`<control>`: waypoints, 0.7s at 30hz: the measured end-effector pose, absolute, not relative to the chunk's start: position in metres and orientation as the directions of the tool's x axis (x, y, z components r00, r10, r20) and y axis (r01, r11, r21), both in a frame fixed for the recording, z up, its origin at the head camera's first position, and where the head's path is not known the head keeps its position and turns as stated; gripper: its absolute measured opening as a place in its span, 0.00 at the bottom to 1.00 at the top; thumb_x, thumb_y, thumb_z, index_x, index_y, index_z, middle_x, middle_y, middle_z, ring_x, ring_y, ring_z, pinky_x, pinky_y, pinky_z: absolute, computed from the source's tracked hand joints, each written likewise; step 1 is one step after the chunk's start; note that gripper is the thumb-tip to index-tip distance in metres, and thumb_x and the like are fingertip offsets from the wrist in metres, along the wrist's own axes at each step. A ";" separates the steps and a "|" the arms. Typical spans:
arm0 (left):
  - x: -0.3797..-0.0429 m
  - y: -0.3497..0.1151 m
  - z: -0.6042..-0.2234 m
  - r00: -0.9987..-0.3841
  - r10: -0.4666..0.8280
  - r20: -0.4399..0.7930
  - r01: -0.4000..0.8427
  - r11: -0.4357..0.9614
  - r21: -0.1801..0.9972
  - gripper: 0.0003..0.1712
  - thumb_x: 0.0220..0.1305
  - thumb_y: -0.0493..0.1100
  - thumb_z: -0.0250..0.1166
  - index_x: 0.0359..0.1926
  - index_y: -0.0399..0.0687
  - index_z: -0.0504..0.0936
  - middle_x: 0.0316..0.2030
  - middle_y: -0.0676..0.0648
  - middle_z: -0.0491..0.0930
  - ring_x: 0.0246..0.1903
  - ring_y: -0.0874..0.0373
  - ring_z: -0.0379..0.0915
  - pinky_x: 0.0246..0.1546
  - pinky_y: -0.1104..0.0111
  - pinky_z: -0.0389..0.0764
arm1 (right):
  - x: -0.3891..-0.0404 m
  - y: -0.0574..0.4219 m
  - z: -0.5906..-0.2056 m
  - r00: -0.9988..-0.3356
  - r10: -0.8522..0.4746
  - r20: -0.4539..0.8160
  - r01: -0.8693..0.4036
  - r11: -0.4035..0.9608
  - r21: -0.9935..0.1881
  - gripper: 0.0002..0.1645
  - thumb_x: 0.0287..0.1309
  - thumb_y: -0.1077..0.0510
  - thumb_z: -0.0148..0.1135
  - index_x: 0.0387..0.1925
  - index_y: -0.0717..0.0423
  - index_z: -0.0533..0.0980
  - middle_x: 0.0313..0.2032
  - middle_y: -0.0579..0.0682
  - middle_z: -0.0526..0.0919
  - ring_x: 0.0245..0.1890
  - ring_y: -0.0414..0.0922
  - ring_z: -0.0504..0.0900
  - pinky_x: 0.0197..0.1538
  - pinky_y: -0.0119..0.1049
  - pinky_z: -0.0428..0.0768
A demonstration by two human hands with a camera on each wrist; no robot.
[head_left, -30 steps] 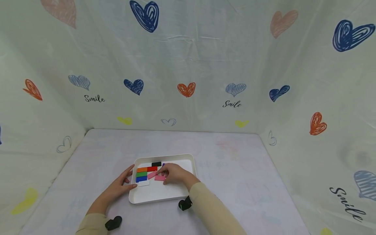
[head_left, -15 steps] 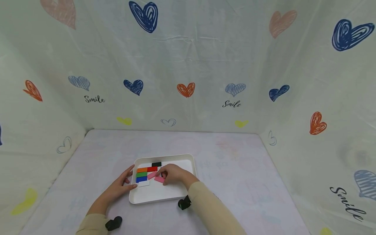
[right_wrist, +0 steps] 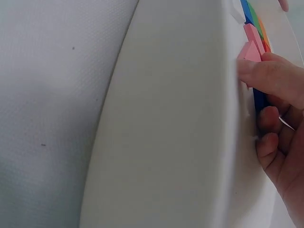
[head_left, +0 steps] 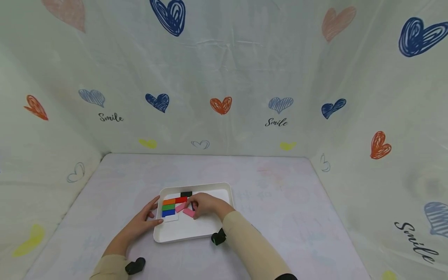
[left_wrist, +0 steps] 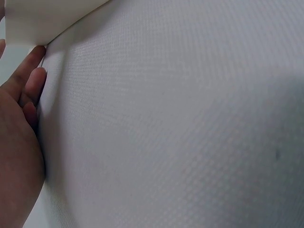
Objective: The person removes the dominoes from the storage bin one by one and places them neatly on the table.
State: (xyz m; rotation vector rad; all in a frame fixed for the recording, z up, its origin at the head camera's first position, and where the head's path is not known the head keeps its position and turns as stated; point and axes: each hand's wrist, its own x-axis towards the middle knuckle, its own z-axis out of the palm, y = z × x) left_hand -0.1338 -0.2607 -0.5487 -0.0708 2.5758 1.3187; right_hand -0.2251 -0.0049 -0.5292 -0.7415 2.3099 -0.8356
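Note:
A white tray (head_left: 185, 229) holds small flat rectangular blocks. My left hand (head_left: 141, 221) rests against its left end, fingers extended and thumb at the rim. Inside the tray, my right hand (head_left: 206, 206) pinches the nearer pink block (head_left: 189, 212), its thumb on that block's end in the right wrist view. Another pink block (head_left: 180, 207) lies at a slant beside it, by the index fingertip. To the left sit orange (head_left: 169, 202), green (head_left: 168, 207) and blue (head_left: 168, 213) blocks in a stack of rows, with a red block (head_left: 181, 200) beside the orange one.
A white block (head_left: 171, 218) lies at the front of the rows, a black block (head_left: 186, 194) behind them. A dark blue block (right_wrist: 259, 100) is partly hidden under the right fingers. Heart-printed cloth (head_left: 245, 77) walls the white table (head_left: 280, 202) at back and sides.
The nearer pink block has turned to a slant and shifted slightly left under my right hand, which has moved a little left. My left hand stays at the tray's end.

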 end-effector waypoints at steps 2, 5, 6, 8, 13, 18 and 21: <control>-0.134 -0.260 -0.548 -0.968 0.065 -0.241 -0.157 0.591 0.791 0.58 0.52 0.53 0.75 0.77 0.53 0.50 0.66 0.31 0.61 0.44 0.50 0.62 0.42 0.67 0.75 | -0.226 -0.006 -0.529 -0.683 -0.659 -0.316 -0.311 0.653 -0.691 0.21 0.47 0.65 0.76 0.43 0.44 0.81 0.25 0.44 0.72 0.27 0.37 0.71 0.30 0.26 0.70; -0.133 -0.260 -0.547 -0.969 0.064 -0.240 -0.156 0.593 0.790 0.58 0.52 0.53 0.75 0.77 0.53 0.50 0.66 0.31 0.61 0.44 0.50 0.62 0.42 0.66 0.75 | -0.227 -0.006 -0.529 -0.679 -0.662 -0.319 -0.311 0.652 -0.691 0.21 0.46 0.64 0.77 0.42 0.44 0.81 0.24 0.44 0.71 0.27 0.37 0.70 0.29 0.26 0.69; -0.133 -0.260 -0.547 -0.969 0.064 -0.238 -0.154 0.595 0.789 0.58 0.51 0.53 0.75 0.77 0.53 0.50 0.66 0.31 0.61 0.44 0.50 0.62 0.42 0.66 0.76 | -0.227 -0.006 -0.529 -0.678 -0.663 -0.319 -0.309 0.650 -0.694 0.21 0.46 0.64 0.77 0.42 0.44 0.81 0.24 0.44 0.71 0.27 0.37 0.70 0.29 0.26 0.69; -0.133 -0.260 -0.547 -0.970 0.066 -0.235 -0.151 0.597 0.788 0.59 0.51 0.53 0.75 0.77 0.53 0.49 0.66 0.31 0.61 0.44 0.50 0.62 0.43 0.65 0.76 | -0.227 -0.005 -0.529 -0.676 -0.666 -0.316 -0.305 0.643 -0.703 0.22 0.45 0.64 0.77 0.42 0.44 0.80 0.24 0.45 0.70 0.27 0.38 0.70 0.29 0.27 0.69; -0.132 -0.261 -0.548 -0.968 0.068 -0.243 -0.153 0.605 0.781 0.59 0.51 0.53 0.75 0.77 0.53 0.49 0.65 0.31 0.61 0.45 0.50 0.63 0.46 0.61 0.76 | -0.224 -0.002 -0.529 -0.674 -0.666 -0.320 -0.281 0.631 -0.723 0.22 0.46 0.64 0.77 0.44 0.45 0.80 0.24 0.45 0.70 0.26 0.38 0.70 0.29 0.27 0.69; -0.133 -0.261 -0.547 -0.967 0.070 -0.244 -0.152 0.610 0.778 0.59 0.51 0.54 0.75 0.77 0.53 0.48 0.65 0.31 0.61 0.45 0.50 0.63 0.48 0.57 0.77 | -0.221 -0.001 -0.529 -0.685 -0.653 -0.322 -0.270 0.639 -0.721 0.22 0.47 0.63 0.77 0.44 0.44 0.81 0.24 0.45 0.70 0.27 0.38 0.70 0.30 0.27 0.69; -0.134 -0.261 -0.547 -0.968 0.071 -0.240 -0.148 0.611 0.777 0.59 0.51 0.54 0.75 0.77 0.53 0.48 0.65 0.31 0.61 0.46 0.50 0.63 0.49 0.56 0.77 | -0.221 -0.001 -0.529 -0.688 -0.645 -0.331 -0.255 0.643 -0.722 0.22 0.46 0.62 0.77 0.43 0.44 0.81 0.25 0.45 0.69 0.28 0.38 0.70 0.31 0.28 0.69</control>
